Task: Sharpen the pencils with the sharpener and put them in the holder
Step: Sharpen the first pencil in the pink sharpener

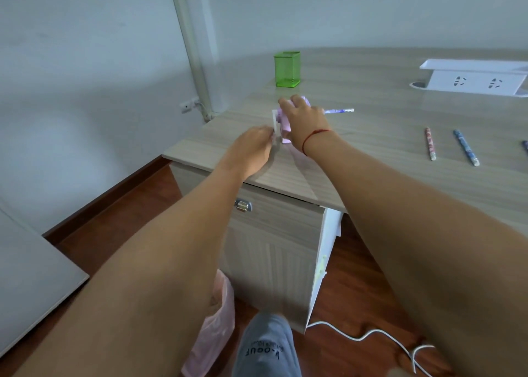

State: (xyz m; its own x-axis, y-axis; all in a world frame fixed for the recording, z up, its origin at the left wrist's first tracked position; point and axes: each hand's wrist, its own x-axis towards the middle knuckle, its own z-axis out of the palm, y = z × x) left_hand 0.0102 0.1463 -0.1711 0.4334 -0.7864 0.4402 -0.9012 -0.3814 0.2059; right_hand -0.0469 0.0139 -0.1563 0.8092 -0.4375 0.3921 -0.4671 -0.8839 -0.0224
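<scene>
A pale purple crank sharpener (pixel 285 125) stands on the desk near its left corner. My right hand (pixel 301 116) lies over its top and grips the body. A blue patterned pencil (pixel 340 111) sticks out of the sharpener to the right, behind my right hand. My left hand (pixel 253 145) pinches the white crank handle (pixel 275 121) on the sharpener's left side; that hand is blurred. The green mesh holder (pixel 287 68) stands behind the sharpener with nothing showing above its rim. Two loose pencils, one red (pixel 429 143) and one blue (pixel 465 147), lie on the desk to the right.
A white socket box (pixel 474 79) sits at the back right of the desk (pixel 371 153). Another pencil's tip (pixel 525 145) shows at the right frame edge. Below the desk are a drawer cabinet (pixel 274 233), a pink-lined bin (pixel 217 319) and a white cable (pixel 371 333) on the floor.
</scene>
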